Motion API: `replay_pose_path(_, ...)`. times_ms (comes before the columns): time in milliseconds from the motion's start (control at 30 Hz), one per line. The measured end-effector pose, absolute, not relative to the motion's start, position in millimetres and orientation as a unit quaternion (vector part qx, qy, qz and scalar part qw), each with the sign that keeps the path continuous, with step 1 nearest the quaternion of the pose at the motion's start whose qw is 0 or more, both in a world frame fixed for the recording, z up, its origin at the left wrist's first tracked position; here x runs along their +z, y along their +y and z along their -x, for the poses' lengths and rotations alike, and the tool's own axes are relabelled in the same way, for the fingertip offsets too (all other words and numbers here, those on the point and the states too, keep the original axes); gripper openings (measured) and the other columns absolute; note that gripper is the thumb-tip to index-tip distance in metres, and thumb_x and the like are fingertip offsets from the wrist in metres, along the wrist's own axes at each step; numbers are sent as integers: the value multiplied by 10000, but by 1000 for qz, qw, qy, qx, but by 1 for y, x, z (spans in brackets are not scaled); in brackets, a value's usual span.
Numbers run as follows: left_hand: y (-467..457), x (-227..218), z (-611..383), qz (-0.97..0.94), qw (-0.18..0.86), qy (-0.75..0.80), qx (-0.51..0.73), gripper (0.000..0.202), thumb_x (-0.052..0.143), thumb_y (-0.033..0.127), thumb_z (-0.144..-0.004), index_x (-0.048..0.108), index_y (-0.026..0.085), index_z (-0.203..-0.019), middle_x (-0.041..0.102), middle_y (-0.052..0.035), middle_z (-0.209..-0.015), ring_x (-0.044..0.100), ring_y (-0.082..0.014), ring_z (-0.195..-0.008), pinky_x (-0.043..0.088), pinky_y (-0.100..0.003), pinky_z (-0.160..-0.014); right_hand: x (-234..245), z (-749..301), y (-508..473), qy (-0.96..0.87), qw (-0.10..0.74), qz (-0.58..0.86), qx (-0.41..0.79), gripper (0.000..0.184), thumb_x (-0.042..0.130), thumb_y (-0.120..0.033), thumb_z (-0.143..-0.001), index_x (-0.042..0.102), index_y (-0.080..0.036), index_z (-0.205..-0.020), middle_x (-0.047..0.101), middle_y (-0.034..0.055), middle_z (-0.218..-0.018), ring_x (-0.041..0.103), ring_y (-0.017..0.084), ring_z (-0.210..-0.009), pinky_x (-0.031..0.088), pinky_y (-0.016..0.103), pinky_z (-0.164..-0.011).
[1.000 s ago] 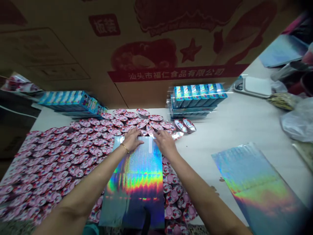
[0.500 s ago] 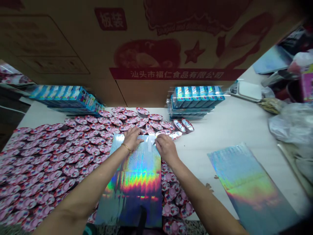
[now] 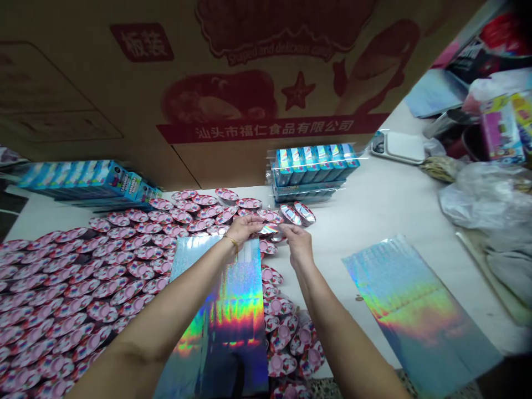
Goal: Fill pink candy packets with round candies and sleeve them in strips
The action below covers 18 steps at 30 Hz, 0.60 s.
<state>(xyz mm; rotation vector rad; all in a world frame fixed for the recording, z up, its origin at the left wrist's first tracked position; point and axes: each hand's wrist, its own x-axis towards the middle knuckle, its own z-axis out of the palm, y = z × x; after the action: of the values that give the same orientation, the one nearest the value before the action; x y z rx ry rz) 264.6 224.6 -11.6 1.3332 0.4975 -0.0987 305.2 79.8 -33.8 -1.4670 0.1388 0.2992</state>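
A small shiny oval piece (image 3: 270, 228) with a rainbow sheen, perhaps a holographic sticker, is stretched between my two hands. My left hand (image 3: 245, 228) pinches its left end, above the top right corner of a large holographic sheet (image 3: 226, 310). My right hand (image 3: 298, 241) has its fingers closed at the piece's right end, over the white table. Under and around the sheet stand many oval cups (image 3: 141, 270) with red-and-white patterned rims and pink centres. Two cups (image 3: 290, 214) just beyond my hands have silvery tops.
A big printed cardboard box (image 3: 233, 160) walls off the back. Blue boxes in clear wrap (image 3: 311, 172) stand right of centre, with more blue boxes (image 3: 78, 180) at left. A second holographic sheet (image 3: 419, 310) lies right on the table, near plastic bags (image 3: 477, 205).
Both hands have left the sheet's top edge. My right hand has moved off it to the right, and a small shiny piece now spans the hands. The view has shifted right.
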Motion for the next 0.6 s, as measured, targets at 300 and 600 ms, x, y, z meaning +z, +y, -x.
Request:
replay_pose_path(300,231,-29,-317,-896,396,165,115,245,573,88,-649,580,162,-883,577,2,-677,539,-125,-676,425,-257,-687,-50,-324,108,19,400,911,-99,134,545,-268,-714,648,-185,-700,572,65,-875,444,212,-852,314,332,-735)
replay_pose_path(600,235,-37,-315,-953,219,128,165,249,509,152,-737,545,172,-983,525,-79,-959,492,-192,-911,389,-297,-799,-55,-329,106,-9,332,937,-110,105,533,-244,-730,578,-178,-799,551,76,-876,419,238,-868,291,342,-713)
